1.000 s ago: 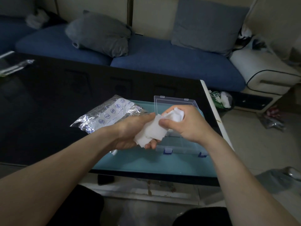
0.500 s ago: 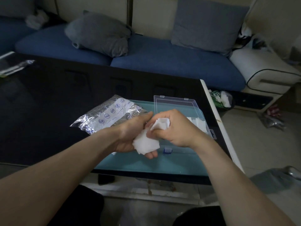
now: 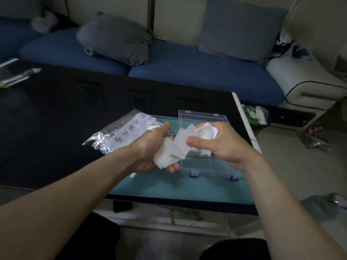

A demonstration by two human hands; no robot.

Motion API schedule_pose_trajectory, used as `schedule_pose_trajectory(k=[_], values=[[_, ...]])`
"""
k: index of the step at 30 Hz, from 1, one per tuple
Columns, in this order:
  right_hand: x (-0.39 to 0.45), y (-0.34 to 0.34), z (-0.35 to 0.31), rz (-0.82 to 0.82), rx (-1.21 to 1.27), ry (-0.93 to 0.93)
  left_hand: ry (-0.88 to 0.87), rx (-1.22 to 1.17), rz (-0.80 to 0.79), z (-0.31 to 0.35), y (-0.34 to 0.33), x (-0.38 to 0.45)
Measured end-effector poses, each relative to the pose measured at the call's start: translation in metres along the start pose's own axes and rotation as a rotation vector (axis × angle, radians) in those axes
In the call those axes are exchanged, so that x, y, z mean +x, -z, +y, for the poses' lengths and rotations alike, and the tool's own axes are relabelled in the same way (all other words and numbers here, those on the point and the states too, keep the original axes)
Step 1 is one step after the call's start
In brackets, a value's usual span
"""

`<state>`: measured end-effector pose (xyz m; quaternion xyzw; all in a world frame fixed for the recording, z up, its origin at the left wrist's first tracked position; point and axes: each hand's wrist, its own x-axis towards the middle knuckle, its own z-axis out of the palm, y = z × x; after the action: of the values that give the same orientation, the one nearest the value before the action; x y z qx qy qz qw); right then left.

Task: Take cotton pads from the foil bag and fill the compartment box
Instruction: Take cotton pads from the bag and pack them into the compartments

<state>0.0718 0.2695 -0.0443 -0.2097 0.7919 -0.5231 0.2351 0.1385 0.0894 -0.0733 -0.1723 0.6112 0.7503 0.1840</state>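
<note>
My left hand (image 3: 150, 151) cups a stack of white cotton pads (image 3: 165, 156) just left of the clear compartment box (image 3: 206, 164). My right hand (image 3: 216, 143) pinches a few pads (image 3: 205, 132) pulled from that stack and holds them over the box. The box stands open on the teal mat, its lid (image 3: 202, 117) raised at the back and blue clasps at the front. The silver foil bag (image 3: 124, 133) lies flat to the left, behind my left hand.
The black glass table (image 3: 56, 119) stretches left, with a clear wrapper (image 3: 16, 76) at its far left corner. A teal mat (image 3: 178, 190) lies under the box. A blue sofa with grey cushions is behind. The table's right edge (image 3: 244, 117) borders the floor with litter.
My right hand has pulled several pads away from the stack and moved right and up over the box. My left hand still cups the rest.
</note>
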Motion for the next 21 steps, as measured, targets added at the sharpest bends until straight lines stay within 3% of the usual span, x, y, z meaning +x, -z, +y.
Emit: schedule_pose_trajectory(k=[3, 10, 17, 21], values=[[-0.002, -0.003, -0.001, -0.111, -0.035, 0.029, 0.014, -0.022, -0.034, 0.002, -0.003, -0.002], [0.007, -0.023, 0.000, -0.123, -0.427, 0.031, 0.054, 0.160, -0.090, -0.002, -0.009, -0.006], [0.006, -0.036, -0.005, 0.037, -0.505, 0.065, 0.034, 0.055, 0.085, -0.004, -0.003, 0.003], [0.007, -0.043, -0.006, 0.110, -0.495, -0.017, -0.032, -0.048, 0.200, -0.004, 0.000, 0.010]])
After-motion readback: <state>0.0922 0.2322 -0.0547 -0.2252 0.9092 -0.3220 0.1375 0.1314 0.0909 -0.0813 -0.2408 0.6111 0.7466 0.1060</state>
